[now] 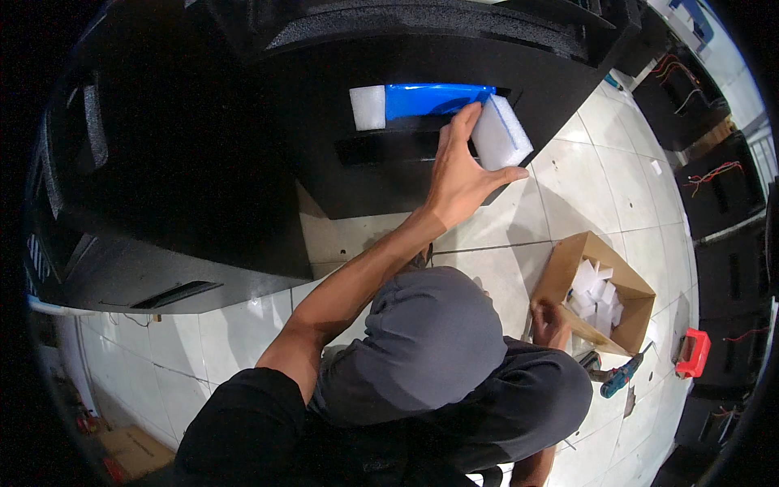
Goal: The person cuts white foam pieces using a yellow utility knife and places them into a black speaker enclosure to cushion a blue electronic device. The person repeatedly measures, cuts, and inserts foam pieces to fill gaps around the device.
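A glossy blue long piece [430, 101] lies at a rectangular opening in the black cabinet [519, 77] before me. One white foam block [369, 108] sits at its left end, another white foam block [503, 138] stands tilted at its right end. My left hand [464, 166] is around the right block: the fingers lie along its left side by the blue piece, the thumb along its lower edge. Low on the right, my right hand [552, 326] has curled fingers against the near wall of an open cardboard box [556, 272]; my knee partly hides this hand.
White foam pieces [596, 296] fill part of the box. Beside it on the tiled floor [568, 187] lie a blue-green power drill [621, 380] and a red case [692, 353]. Black cabinets with loose wires [718, 174] line the right; another black cabinet [162, 268] stands left.
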A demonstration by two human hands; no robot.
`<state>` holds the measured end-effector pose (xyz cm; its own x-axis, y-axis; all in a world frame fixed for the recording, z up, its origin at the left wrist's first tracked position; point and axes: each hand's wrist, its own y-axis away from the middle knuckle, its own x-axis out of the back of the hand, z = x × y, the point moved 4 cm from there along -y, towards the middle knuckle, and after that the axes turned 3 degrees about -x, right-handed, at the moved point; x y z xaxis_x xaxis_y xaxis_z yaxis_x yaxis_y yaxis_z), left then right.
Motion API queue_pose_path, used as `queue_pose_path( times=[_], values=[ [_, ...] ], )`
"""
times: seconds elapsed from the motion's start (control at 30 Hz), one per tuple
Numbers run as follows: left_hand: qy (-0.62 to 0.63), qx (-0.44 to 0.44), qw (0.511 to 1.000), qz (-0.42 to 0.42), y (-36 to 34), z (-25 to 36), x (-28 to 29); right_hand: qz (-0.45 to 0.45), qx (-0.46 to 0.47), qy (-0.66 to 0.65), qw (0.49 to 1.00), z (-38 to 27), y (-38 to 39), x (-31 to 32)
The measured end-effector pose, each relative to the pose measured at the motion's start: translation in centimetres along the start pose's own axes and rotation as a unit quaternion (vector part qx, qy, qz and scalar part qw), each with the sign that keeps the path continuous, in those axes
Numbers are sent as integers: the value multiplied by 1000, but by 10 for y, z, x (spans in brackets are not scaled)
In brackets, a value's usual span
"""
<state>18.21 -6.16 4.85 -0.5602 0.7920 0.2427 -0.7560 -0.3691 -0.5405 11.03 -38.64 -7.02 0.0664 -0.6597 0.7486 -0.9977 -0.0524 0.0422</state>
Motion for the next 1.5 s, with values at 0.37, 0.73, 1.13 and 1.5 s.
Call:
queue_pose_path(
  times=[0.37,0.73,1.13,1.5],
  values=[
    [-7,-90,996,23,-14,1,-12,-59,242,-159,955,-254,-127,-2],
    [-303,-293,904,-70,-23,-3,31,100,238,-83,962,-252,-128,-11],
    [-526,-331,781,-62,-52,-18,15,190,282,-50,939,-261,-120,-26],
    [-411,-375,828,-73,-49,-15,27,132,215,-93,963,-247,-114,25]
  ],
)
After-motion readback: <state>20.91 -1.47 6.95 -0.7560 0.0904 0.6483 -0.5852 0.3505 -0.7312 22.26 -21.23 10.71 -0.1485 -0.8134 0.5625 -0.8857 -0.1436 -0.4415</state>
